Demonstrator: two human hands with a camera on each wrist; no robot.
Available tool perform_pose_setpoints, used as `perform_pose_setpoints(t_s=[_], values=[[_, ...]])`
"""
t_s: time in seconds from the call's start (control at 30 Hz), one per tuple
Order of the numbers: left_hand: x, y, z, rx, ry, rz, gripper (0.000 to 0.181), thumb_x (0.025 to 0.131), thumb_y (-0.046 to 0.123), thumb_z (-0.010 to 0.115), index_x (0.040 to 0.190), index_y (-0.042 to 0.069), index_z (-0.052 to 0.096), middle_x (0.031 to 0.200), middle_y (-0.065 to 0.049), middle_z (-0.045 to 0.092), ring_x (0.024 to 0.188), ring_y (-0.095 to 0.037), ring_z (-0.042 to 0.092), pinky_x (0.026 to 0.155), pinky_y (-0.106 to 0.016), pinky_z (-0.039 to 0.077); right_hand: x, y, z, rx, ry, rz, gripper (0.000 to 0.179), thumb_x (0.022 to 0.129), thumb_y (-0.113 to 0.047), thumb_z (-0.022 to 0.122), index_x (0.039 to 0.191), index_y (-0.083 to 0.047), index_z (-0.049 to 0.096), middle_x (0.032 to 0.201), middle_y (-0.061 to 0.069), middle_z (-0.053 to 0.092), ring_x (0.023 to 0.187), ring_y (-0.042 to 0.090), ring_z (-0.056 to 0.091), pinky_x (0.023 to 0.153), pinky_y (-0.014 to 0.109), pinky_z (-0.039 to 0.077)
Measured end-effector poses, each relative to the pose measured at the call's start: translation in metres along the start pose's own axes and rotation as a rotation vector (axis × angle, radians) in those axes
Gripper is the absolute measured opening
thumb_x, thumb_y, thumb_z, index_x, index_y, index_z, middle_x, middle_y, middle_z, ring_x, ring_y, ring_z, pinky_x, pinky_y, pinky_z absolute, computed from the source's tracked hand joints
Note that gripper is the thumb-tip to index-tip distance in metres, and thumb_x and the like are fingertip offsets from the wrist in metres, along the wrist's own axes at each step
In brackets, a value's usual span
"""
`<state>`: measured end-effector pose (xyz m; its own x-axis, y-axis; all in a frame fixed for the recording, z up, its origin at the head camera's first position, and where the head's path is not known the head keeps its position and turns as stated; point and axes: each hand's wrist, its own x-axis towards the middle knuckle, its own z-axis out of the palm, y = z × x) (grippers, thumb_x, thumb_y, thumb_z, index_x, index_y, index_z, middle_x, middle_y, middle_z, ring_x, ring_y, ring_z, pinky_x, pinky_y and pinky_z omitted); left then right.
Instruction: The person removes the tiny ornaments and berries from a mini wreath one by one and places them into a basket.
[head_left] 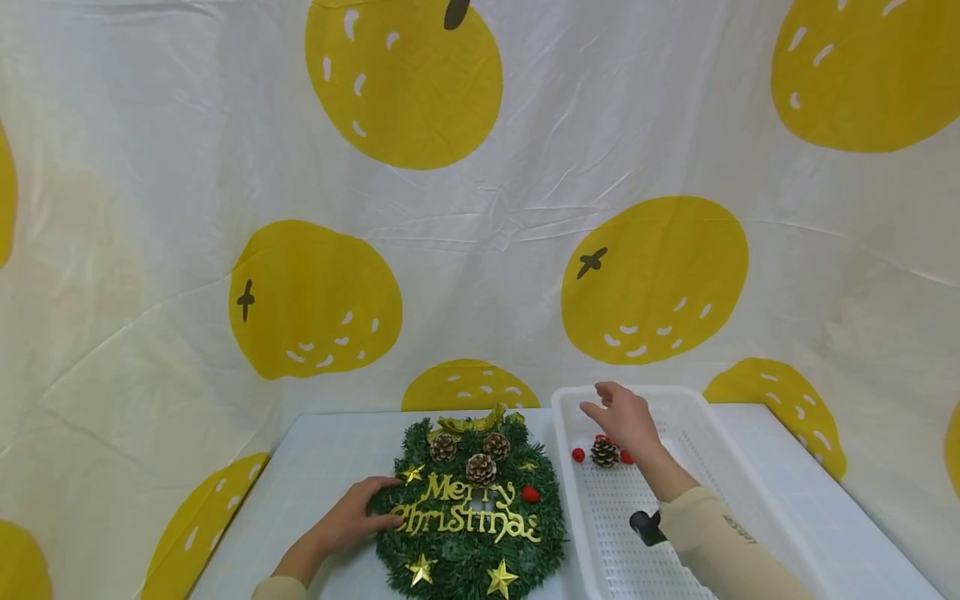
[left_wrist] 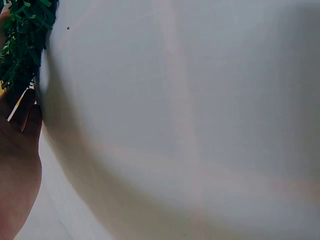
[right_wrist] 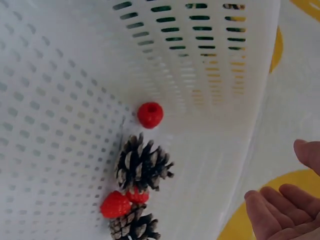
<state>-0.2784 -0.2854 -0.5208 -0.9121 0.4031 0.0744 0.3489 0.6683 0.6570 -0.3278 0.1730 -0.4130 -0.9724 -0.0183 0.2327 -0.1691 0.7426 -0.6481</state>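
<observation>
A green Christmas wreath (head_left: 472,558) lies on the table, with gold "Merry Christmas" lettering, gold stars, pinecones (head_left: 481,471) and a red berry (head_left: 530,494). My left hand (head_left: 352,517) holds its left edge, thumb and fingers set apart on the greenery; in the left wrist view part of that hand is cut off. Over the far end of a white basket (head_left: 588,533), my right hand (head_left: 626,417) hovers with thumb and fingers apart and nothing visible between them. Inside the basket are pinecones (right_wrist: 142,165) and red berries (right_wrist: 150,115), seen closely in the right wrist view.
The basket stands just right of the wreath, its raised perforated walls all round. A black object (head_left: 647,527) shows beside the right sleeve. Behind the white table (head_left: 337,442) hangs a pale cloth (head_left: 480,208) printed with yellow fruit.
</observation>
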Motion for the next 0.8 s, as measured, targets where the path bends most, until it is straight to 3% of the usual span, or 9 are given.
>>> perform_pose_setpoints(t_s=[0.37,0.8], values=[[0.0,0.001,-0.001,0.005,0.001,0.004,0.063,0.089,0.042,0.071,0.136,0.005,0.053,0.137,-0.022,0.05,0.129,-0.048,0.042,0.103,-0.067,0.032,-0.005,-0.041,0.006,0.075,0.004,-0.097,0.058,0.095,-0.029,0.065,0.14,0.004,0.048,0.135,0.025,0.054,0.12,0.04,0.056,0.096,0.054,0.048],[0.0,0.0,0.0,-0.008,-0.001,0.008,0.064,0.088,0.042,0.071,0.135,0.003,0.053,0.137,-0.023,0.05,0.128,-0.049,0.042,0.104,-0.067,0.031,-0.013,-0.082,0.02,0.195,0.002,-0.12,0.057,0.094,-0.028,0.067,0.142,-0.003,0.048,0.14,0.018,0.053,0.122,0.038,0.055,0.099,0.05,0.048]])
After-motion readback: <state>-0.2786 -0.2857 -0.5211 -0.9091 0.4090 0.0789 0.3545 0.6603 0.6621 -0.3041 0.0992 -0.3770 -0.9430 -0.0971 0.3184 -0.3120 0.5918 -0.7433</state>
